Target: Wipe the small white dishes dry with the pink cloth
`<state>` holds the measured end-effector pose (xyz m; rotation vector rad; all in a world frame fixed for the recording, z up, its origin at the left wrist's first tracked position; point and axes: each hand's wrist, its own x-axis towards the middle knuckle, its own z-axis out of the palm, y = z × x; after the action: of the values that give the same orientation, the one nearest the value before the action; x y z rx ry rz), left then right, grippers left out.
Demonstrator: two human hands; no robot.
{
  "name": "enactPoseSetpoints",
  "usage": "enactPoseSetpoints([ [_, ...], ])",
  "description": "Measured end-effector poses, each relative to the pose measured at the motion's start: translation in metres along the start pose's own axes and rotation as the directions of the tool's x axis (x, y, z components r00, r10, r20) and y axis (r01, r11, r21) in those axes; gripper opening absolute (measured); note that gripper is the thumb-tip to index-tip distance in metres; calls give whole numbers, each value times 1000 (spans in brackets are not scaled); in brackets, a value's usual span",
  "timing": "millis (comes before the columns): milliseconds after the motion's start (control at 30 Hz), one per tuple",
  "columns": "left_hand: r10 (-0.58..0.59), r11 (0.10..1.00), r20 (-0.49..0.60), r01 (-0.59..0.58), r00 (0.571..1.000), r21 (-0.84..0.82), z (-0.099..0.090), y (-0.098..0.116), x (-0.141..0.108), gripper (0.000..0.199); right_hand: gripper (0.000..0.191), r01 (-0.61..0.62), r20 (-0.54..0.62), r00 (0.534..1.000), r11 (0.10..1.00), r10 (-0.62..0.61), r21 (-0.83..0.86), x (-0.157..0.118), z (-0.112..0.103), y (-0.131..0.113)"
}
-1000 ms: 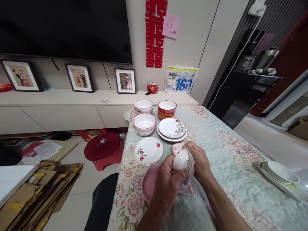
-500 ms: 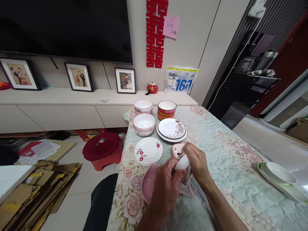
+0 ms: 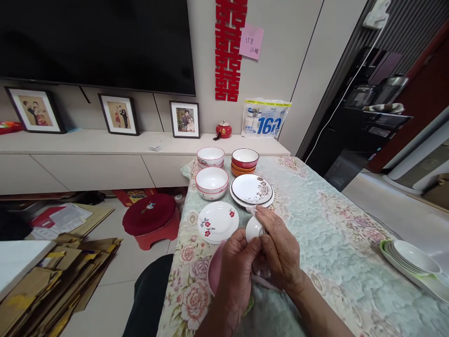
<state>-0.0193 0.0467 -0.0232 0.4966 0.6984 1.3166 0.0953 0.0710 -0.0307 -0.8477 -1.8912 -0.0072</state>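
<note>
My left hand [image 3: 235,269] is closed on the rim of a small white bowl [image 3: 251,229], thumb on the near side. My right hand [image 3: 280,248] presses a pale pinkish cloth [image 3: 264,282] against the bowl's right side, and the cloth hangs below the fingers. Partly behind my left wrist lies a pink dish [image 3: 213,271]. Just beyond the hands is a stack of white plates with red flowers [image 3: 219,220]. Farther back sit white plates with a dark rim and brown flowers [image 3: 249,188]. Much of the bowl is hidden by my fingers.
Red-rimmed white bowls [image 3: 212,180] and red and orange bowls [image 3: 245,159] stand stacked at the table's far end. White dishes rest in a green-edged tray [image 3: 389,262] at right. A red stool [image 3: 150,217] and flattened cardboard [image 3: 59,285] are on the floor at left.
My right hand has turned flatter, its fingers now extended over the bowl with the cloth. The bowl has shifted slightly up and left, and the small pink-rimmed dish is now hidden.
</note>
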Motion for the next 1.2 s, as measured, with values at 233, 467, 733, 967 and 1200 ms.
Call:
enactPoseSetpoints([
  [233,-34,999,-31,33,999,-33,6,8,-3,37,43,-77,71,995,980,65,185,6,-2,5],
  [467,-9,999,29,10,1000,-32,-1,2,1,34,22,-495,89,853,740,515,456,1,-4,13],
  [733,-44,936,152,-12,987,352,-13,3,4,27,23,-590,101,792,711,602,382,2,-12,22],
  [967,179,798,6,-149,984,583,-9,4,0,4,34,-265,169,959,927,226,266,-1,-2,7],
  [1200,145,831,77,-163,986,532,-4,2,-4,12,23,-424,111,904,833,412,357,1,-9,12],
])
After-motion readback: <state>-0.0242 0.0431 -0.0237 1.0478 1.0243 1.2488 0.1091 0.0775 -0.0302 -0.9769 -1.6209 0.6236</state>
